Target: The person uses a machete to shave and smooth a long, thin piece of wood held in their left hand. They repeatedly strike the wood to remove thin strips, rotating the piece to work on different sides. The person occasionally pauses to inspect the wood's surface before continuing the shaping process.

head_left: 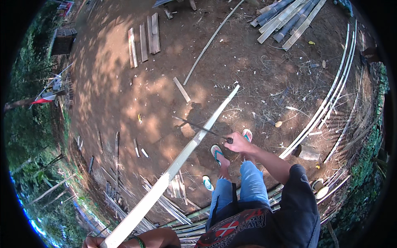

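A long, pale split bamboo strip (165, 177) slants across the view from the lower left toward the middle. My left hand (93, 242) is closed round its near end, partly cut off by the lower edge. In my right hand (240, 143) is the dark handle of a long, thin-bladed knife (211, 132). Its blade crosses the strip toward the far end, pointing left; I cannot tell whether it touches or cuts into the strip. My feet in flip-flops (216, 153) are just below the blade, and a loose flip-flop (207, 182) lies beside them.
Split bamboo (285, 20) is piled at the far right. Long bent strips (331, 99) lie along the right side, near a short log (309, 153). Flat boards (143, 41) rest at the far left. Bamboo poles (194, 227) and thin slats (165, 202) lie close to me. Shavings litter the dirt ground.
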Tool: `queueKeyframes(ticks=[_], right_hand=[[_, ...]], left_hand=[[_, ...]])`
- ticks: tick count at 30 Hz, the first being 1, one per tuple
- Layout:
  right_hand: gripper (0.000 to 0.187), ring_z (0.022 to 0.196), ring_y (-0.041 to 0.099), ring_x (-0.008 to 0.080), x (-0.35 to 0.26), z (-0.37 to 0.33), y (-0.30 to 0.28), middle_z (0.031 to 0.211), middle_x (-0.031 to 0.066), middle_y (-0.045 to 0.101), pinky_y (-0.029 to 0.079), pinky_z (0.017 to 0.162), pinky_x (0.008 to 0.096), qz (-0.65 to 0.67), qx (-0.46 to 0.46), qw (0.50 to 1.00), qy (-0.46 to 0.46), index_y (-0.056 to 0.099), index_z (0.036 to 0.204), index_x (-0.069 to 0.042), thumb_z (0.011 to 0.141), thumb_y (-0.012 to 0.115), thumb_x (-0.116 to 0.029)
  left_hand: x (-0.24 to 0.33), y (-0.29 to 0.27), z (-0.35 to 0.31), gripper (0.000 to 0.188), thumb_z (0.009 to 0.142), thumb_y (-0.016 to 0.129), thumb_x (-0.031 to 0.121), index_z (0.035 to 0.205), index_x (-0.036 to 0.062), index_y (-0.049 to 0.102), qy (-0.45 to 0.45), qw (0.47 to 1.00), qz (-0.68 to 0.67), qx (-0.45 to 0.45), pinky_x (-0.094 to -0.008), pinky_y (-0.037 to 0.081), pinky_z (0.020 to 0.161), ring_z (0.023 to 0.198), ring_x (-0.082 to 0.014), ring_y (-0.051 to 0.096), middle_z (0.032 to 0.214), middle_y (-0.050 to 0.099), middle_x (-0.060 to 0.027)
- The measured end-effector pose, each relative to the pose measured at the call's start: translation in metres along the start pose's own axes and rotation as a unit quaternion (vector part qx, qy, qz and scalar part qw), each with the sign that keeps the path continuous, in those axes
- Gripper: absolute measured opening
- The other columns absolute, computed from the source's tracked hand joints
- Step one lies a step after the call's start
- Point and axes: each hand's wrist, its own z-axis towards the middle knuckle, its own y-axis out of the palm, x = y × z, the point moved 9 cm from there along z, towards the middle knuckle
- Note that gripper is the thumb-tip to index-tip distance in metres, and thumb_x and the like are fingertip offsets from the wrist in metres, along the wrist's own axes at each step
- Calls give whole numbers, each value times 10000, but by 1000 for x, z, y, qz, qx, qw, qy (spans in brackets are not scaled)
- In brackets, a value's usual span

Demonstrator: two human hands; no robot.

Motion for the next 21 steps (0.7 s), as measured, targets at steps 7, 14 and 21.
queueKeyframes(ticks=[7, 14, 21], right_hand=[[345, 986, 688, 373, 177, 45, -50, 981, 263, 700, 540, 873, 434, -45, 155, 934, 319, 717, 961, 30, 755, 634, -234], [287, 838, 673, 421, 20, 2, -34, 821, 262, 679, 526, 784, 492, -43, 82, 995, 47, 717, 893, -11, 765, 639, -255], [455, 1102, 644, 375, 153, 36, -47, 1141, 253, 668, 523, 931, 440, -23, 149, 917, 370, 706, 1055, 18, 797, 668, -355]], left_hand=[[8, -2, 0, 411, 1015, 422, 442, 784, 110, 497, -61, 995, 1, -82, -280, 366, 524, 518, -118, 388, 665, 451, 17], [7, -19, 5, 380, 1024, 391, 450, 898, 114, 517, -13, 1000, -14, -22, -275, 306, 486, 504, -124, 322, 642, 402, 26], [12, 3, 2, 265, 1000, 494, 368, 913, 120, 528, -6, 998, 63, -20, -243, 363, 503, 522, -84, 386, 663, 432, 52]])
